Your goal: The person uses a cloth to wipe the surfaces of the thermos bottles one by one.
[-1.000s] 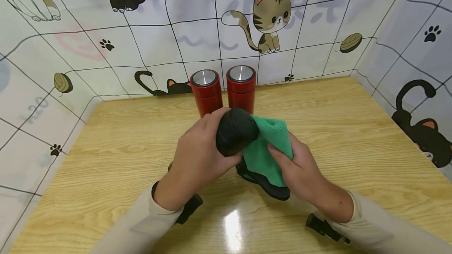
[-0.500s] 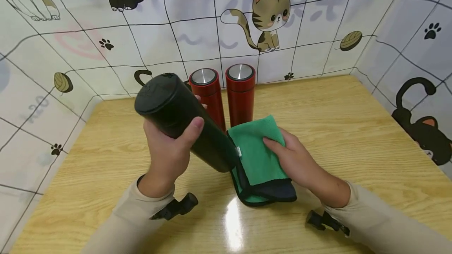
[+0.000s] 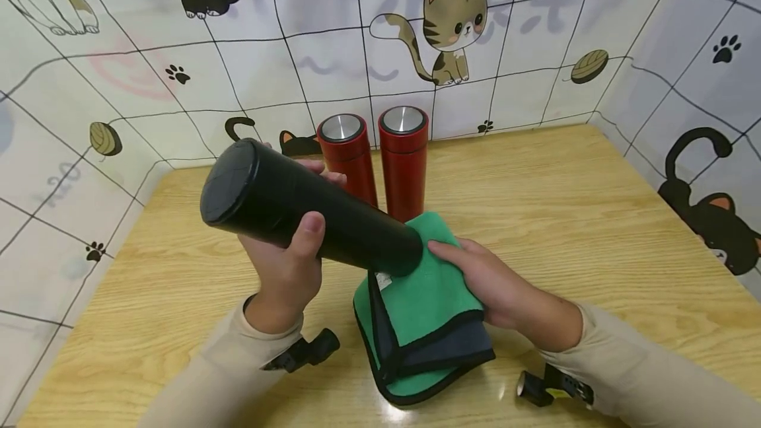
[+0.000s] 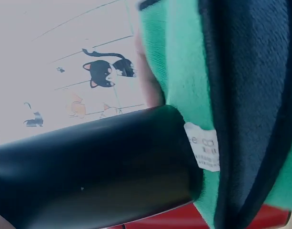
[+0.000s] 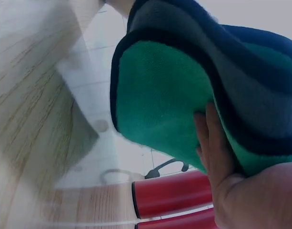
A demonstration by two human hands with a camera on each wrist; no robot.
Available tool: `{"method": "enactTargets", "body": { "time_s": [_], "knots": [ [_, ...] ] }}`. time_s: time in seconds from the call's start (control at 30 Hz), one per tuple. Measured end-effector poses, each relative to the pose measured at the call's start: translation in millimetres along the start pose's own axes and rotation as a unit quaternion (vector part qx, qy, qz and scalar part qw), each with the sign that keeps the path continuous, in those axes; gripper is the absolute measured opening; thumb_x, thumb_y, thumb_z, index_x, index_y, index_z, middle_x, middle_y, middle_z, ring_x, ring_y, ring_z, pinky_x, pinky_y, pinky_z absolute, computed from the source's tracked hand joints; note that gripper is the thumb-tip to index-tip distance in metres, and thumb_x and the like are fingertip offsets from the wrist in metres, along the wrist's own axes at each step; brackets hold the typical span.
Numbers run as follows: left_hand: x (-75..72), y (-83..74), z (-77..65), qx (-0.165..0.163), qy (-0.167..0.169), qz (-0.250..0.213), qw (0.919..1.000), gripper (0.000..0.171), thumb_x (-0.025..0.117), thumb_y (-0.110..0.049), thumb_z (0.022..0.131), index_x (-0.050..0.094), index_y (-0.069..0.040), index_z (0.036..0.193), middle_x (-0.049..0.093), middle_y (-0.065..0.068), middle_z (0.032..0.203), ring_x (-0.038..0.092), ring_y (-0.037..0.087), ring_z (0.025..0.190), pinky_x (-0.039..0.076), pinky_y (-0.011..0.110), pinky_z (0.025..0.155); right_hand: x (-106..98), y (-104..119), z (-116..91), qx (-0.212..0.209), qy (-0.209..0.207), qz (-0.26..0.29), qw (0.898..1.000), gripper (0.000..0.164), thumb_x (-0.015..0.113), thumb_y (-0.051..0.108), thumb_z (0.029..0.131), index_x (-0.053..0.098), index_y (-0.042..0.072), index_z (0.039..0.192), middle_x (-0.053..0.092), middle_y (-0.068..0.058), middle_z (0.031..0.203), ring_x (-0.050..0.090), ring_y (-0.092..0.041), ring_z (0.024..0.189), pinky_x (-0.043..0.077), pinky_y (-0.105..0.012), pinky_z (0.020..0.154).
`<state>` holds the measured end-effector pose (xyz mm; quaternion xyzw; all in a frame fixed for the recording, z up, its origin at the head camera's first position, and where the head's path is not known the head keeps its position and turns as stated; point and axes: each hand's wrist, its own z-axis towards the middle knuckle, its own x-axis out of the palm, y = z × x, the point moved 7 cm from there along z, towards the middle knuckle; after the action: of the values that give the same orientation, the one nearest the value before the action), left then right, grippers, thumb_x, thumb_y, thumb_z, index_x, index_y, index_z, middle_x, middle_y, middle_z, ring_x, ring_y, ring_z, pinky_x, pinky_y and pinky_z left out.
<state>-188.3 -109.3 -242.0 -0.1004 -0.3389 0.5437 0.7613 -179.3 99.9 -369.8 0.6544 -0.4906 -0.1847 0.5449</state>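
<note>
A black thermos bottle (image 3: 321,210) is tilted in the air, gripped by my left hand (image 3: 285,269) with the thumb across its near side. Its lower right end touches the folded cloth (image 3: 428,302), green with dark grey inside and black edging. My right hand (image 3: 493,279) pinches that cloth between thumb and fingers. In the left wrist view the bottle (image 4: 93,167) meets the cloth (image 4: 188,62) beside a white label (image 4: 203,147). From the right wrist, my right hand (image 5: 246,181) shows its fingers against the cloth's green face (image 5: 160,90).
Two red thermos bottles with silver lids, the left one (image 3: 347,150) and the right one (image 3: 404,164), stand upright at the back of the wooden table (image 3: 535,216). Behind them rises a wall covering (image 3: 333,58) with cat drawings. Dark wrist devices (image 3: 303,352) sit below both sleeves.
The bottle has swung from end-on to lengthwise, its base now at upper left, and has tipped flatter. The cloth has come left and down, unfolding more, with the right hand still on it.
</note>
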Motion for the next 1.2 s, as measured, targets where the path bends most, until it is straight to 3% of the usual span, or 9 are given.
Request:
{"method": "enactTargets", "body": {
  "time_s": [0.13, 0.27, 0.43, 0.6, 0.87, 1.07, 1.2],
  "knots": [
    [4.0, -0.6, -5.0, 0.023, 0.023, 0.009, 0.9994, 0.074, 0.081, -0.033, 0.080, 0.039, -0.002, 0.134, 0.066, 0.017, 0.104, 0.071, 0.031, 0.088, 0.059, 0.043, 0.087, 0, 1, 0, -0.005, -0.012, -0.003, 1.000, 0.043, 0.048, 0.042, 0.104, 0.050, 0.007, 0.129, 0.071, 0.001, 0.104, 0.072, -0.014, 0.095, 0.059, -0.034, 0.085],
    [7.9, -0.7, -8.1, 0.024, 0.040, 0.011, 0.9989, 0.076, 0.078, -0.034, 0.082, 0.035, -0.002, 0.136, 0.066, 0.015, 0.106, 0.071, 0.030, 0.091, 0.058, 0.043, 0.090, -1, 1, -1, -0.015, -0.016, 0.000, 1.000, 0.043, 0.047, 0.042, 0.104, 0.050, 0.007, 0.129, 0.071, 0.001, 0.104, 0.072, -0.014, 0.094, 0.059, -0.034, 0.084],
    [8.7, -2.8, -8.0, 0.034, 0.031, 0.012, 0.9989, 0.077, 0.079, -0.034, 0.082, 0.035, -0.002, 0.137, 0.066, 0.016, 0.106, 0.071, 0.031, 0.090, 0.058, 0.044, 0.089, 2, 1, -2, -0.013, -0.008, -0.004, 1.000, 0.045, 0.046, 0.042, 0.105, 0.049, 0.005, 0.131, 0.071, 0.000, 0.105, 0.073, -0.015, 0.095, 0.059, -0.036, 0.085],
    [7.8, -7.3, -7.8, 0.065, 0.024, 0.032, 0.9971, 0.074, 0.080, -0.031, 0.080, 0.039, -0.001, 0.134, 0.066, 0.016, 0.105, 0.071, 0.029, 0.088, 0.058, 0.042, 0.088, 2, 2, -2, -0.020, -0.012, -0.015, 1.000, 0.045, 0.046, 0.042, 0.105, 0.050, 0.005, 0.131, 0.070, 0.000, 0.105, 0.072, -0.015, 0.095, 0.059, -0.036, 0.085],
    [17.4, -9.2, -12.1, 0.074, 0.080, 0.044, 0.9930, 0.076, 0.076, -0.034, 0.084, 0.035, 0.000, 0.139, 0.066, 0.013, 0.107, 0.072, 0.027, 0.091, 0.058, 0.042, 0.089, 1, 2, -3, -0.021, -0.016, -0.028, 0.999, 0.046, 0.045, 0.043, 0.105, 0.050, 0.005, 0.131, 0.071, 0.001, 0.103, 0.072, -0.015, 0.094, 0.059, -0.035, 0.084],
    [16.1, -15.7, -12.0, 0.115, 0.067, 0.088, 0.9873, 0.079, 0.078, -0.033, 0.082, 0.035, 0.005, 0.136, 0.066, 0.014, 0.109, 0.071, 0.027, 0.094, 0.056, 0.041, 0.091, 3, 3, -4, -0.023, -0.010, -0.040, 0.999, 0.052, 0.044, 0.042, 0.106, 0.047, 0.001, 0.137, 0.070, -0.001, 0.106, 0.072, -0.017, 0.097, 0.059, -0.037, 0.086],
    [3.1, -23.2, -8.7, 0.144, 0.036, 0.093, 0.9845, 0.077, 0.082, -0.028, 0.078, 0.038, 0.009, 0.129, 0.066, 0.018, 0.107, 0.070, 0.027, 0.093, 0.057, 0.038, 0.090, 5, 3, -5, -0.025, 0.002, -0.052, 0.998, 0.055, 0.044, 0.040, 0.106, 0.042, -0.002, 0.143, 0.070, -0.002, 0.109, 0.072, -0.018, 0.097, 0.059, -0.038, 0.086]
  ]
}}
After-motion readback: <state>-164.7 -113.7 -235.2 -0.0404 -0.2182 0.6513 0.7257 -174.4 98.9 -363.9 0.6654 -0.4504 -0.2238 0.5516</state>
